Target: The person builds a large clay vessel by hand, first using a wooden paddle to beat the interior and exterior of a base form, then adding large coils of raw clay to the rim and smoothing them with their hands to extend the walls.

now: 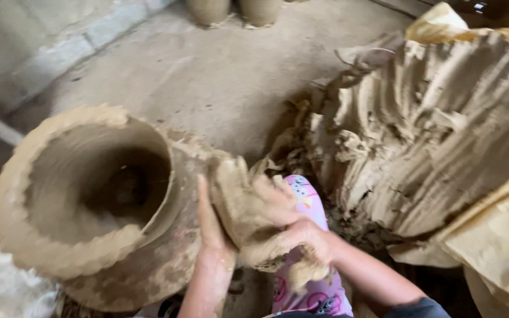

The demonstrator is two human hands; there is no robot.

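The person's left hand (212, 227) lies flat and open against one side of a lump of wet clay (240, 206), fingers straight, pointing far; the right hand (290, 221) curls around the other side, fingers bent over it, so the lump is pressed between both, just right of a wide-mouthed clay pot (89, 200) with a rough, thick rim; the lump nearly touches the pot's shoulder; to the right rises a large gouged mound of clay (431, 135) edged with tan sheeting (496, 235); two more pots (234, 12) stand far off on the concrete floor (219, 76); pink patterned cloth (310, 282) shows below the hands.
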